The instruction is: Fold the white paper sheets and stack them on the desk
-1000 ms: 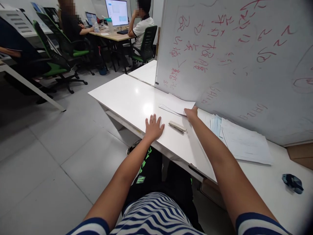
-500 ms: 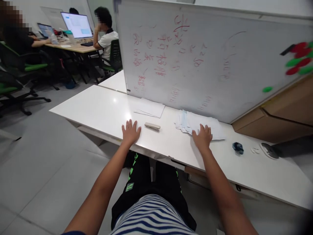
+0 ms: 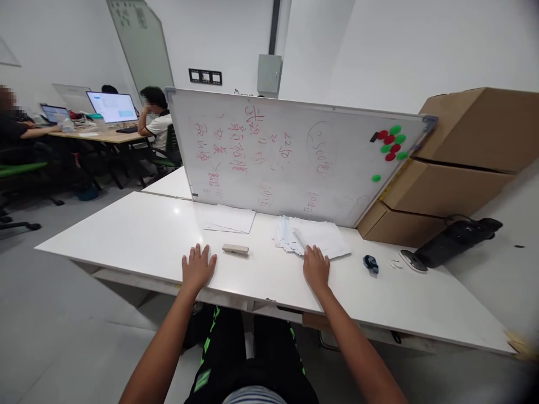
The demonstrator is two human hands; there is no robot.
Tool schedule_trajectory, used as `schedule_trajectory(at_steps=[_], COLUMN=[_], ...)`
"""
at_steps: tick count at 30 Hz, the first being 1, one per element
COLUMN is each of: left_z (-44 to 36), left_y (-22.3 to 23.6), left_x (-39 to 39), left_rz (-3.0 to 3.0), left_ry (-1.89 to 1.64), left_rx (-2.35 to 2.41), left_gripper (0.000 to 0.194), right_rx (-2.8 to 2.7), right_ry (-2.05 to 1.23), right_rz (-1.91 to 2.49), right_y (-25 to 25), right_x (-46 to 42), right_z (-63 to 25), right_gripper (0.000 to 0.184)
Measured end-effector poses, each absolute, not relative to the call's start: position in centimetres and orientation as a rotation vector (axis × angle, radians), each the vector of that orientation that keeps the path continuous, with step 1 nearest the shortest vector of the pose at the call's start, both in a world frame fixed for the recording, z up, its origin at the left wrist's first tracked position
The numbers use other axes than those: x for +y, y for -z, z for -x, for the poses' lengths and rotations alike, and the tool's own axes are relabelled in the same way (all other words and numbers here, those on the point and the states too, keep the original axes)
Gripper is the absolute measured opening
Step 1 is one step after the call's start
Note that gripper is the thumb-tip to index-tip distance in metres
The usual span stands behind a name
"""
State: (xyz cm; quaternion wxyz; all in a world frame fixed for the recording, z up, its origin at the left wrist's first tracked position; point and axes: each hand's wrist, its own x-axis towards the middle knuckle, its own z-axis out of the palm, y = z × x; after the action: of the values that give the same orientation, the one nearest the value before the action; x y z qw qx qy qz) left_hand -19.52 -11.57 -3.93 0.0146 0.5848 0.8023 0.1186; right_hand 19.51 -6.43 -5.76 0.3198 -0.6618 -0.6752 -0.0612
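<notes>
My left hand [image 3: 199, 270] lies flat on the white desk [image 3: 138, 241], fingers spread and holding nothing. Just to its right is a beige stapler [image 3: 236, 249], apart from the fingers. My right hand [image 3: 315, 269] rests open at the front edge of a messy paper pile [image 3: 330, 235]; its fingertips overlap the sheets, though I cannot tell how firmly they press. Small torn-looking slips [image 3: 287, 238] stick out of the pile's left side. Behind the stapler lies a thin stack of white sheets [image 3: 229, 219].
A whiteboard [image 3: 269, 163] with red writing and magnets stands along the desk's back. Cardboard boxes [image 3: 446, 185], a black bottle [image 3: 458, 241] and a small dark blue object [image 3: 370, 264] are at the right. Two people sit at a desk with a monitor [image 3: 113, 106] at the far left.
The camera view has tilted up, showing more wall and the boxes. Both hands stay open on the desk, the right one now at the paper pile's front edge. Stapler and papers look unmoved.
</notes>
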Motion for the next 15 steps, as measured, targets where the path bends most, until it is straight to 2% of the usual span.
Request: schedule_trajectory(at_steps=[7,10,12,15], left_z=[19.7,19.3,18.0,14.1], left_y=[3.7,2.6,1.5,-0.1], left_x=[-11.3,-12.0,-13.4,-17.0], left_rz=[-1.795,-1.776,-1.737,-1.566], left_ry=[-0.408,-0.573,-0.803,-1.07], left_rx=[2.483,2.439,2.288,1.753], left_gripper=[0.062,0.057,0.052,0.052], right_rx=[-1.72,-1.728,-1.745,-1.808], right_ry=[0.104,0.069,0.041,-0.008], right_rz=[1.693,1.595,1.492,1.321], right_y=[5.1,3.8,2.9,2.2], right_x=[-6.3,-7.2,-8.9,-13.5], right_z=[-19.7,-19.5,-18.4,-14.8], right_gripper=[0.046,0.046,0.045,0.046])
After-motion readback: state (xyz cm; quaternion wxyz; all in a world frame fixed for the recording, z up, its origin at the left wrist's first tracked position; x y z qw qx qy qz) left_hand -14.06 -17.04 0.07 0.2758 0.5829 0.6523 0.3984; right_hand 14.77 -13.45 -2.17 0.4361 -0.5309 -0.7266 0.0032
